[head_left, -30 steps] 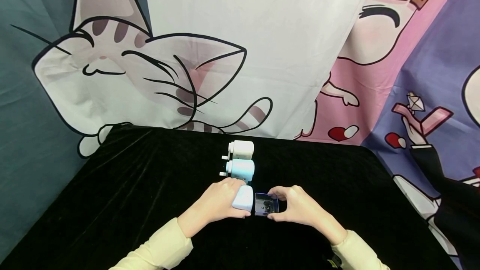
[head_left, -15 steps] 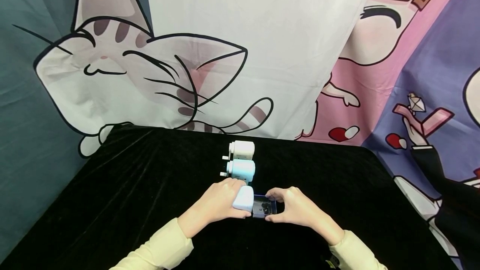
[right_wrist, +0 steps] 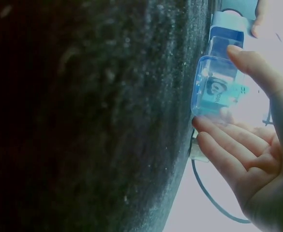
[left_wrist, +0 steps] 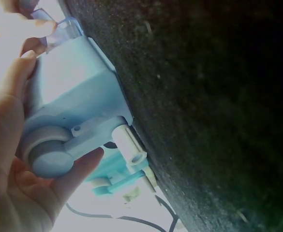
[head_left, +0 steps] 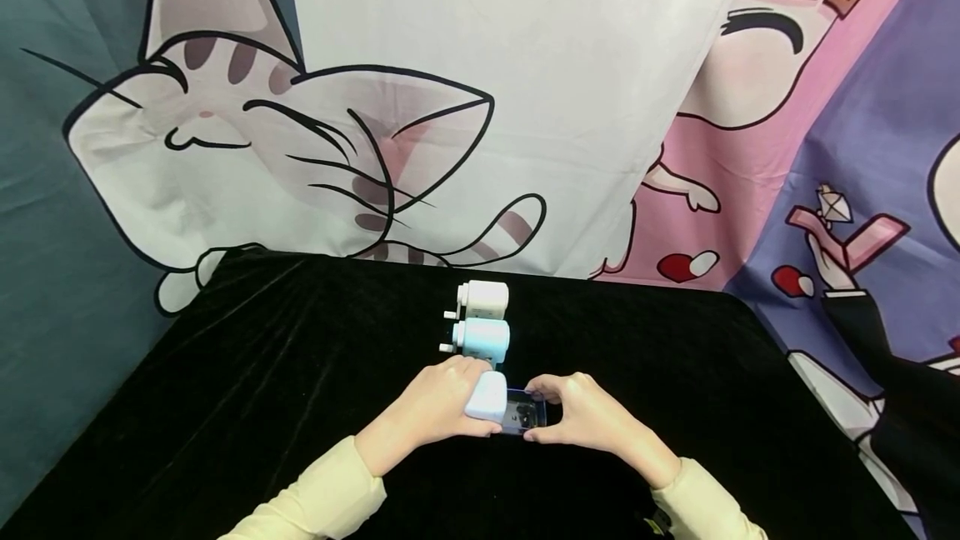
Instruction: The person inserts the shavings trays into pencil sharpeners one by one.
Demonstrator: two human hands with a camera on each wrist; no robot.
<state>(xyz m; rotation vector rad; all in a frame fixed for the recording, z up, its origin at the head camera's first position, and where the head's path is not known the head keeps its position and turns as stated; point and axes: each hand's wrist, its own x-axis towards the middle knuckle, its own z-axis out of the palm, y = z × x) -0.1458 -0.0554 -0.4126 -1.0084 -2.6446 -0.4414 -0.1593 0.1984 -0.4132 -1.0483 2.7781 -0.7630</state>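
Note:
My left hand [head_left: 452, 400] grips a pale blue hand-crank pencil sharpener [head_left: 487, 397] low over the black cloth. Its crank [left_wrist: 90, 142] with a white knob shows in the left wrist view, facing away from the drawer end. My right hand [head_left: 582, 409] pinches a clear, blue-tinted shavings drawer [head_left: 523, 412] between thumb and fingers. In the right wrist view the drawer [right_wrist: 217, 89], with a printed logo showing through it, sits partway in the sharpener's open end. Several fingers of the right hand lie along its near side.
Beyond the left hand stand a light blue sharpener [head_left: 483, 340] and a white one [head_left: 484, 299], lined up with cranks to the left. Black velvet cloth [head_left: 300, 373] covers the table. A printed cartoon curtain [head_left: 570, 107] hangs behind it.
The right hand has moved left, bringing the clear drawer from just apart to partway inside the sharpener. The left hand and the two other sharpeners have stayed still.

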